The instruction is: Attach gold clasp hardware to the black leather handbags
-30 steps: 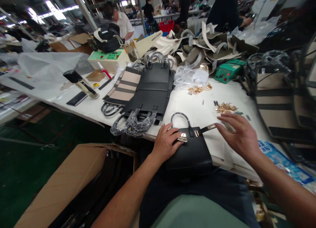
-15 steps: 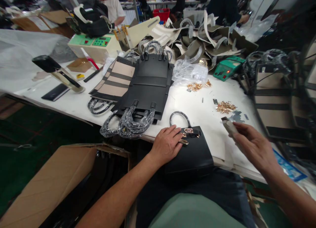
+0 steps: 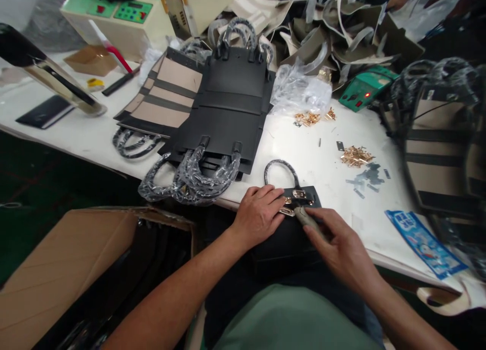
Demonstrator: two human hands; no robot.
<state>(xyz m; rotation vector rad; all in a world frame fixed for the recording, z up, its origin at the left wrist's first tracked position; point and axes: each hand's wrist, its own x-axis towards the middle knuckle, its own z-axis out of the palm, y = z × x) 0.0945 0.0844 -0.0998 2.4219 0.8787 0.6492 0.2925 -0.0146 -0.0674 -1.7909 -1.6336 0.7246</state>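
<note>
A small black handbag [image 3: 281, 249] with gold-coloured metal fittings lies at the table edge, over my lap. Its plastic-wrapped handle [image 3: 282, 163] stands up towards the table. My left hand [image 3: 260, 211] grips the bag's upper left side, fingers bent beside the metal clasp [image 3: 287, 211]. My right hand [image 3: 336, 238] is closed around a grey-beige, cloth-like wad or wrapped tool [image 3: 307, 219], whose exact kind I cannot make out. The tip of that piece meets the bag right beside the fittings. My fingers hide part of the clasp.
Flat black bag panels [image 3: 233, 102] with wrapped handles lie left of centre. Gold-coloured small parts [image 3: 356, 157] and grey metal plates [image 3: 370, 175] are heaped on the right, near a blue packet [image 3: 425, 241]. A green device [image 3: 368, 87] stands behind. An open carton [image 3: 72, 259] is lower left.
My right hand has moved left from above the table to the bag, bringing the grey-beige piece against the fittings. My left hand stays on the bag. The view has tilted down.
</note>
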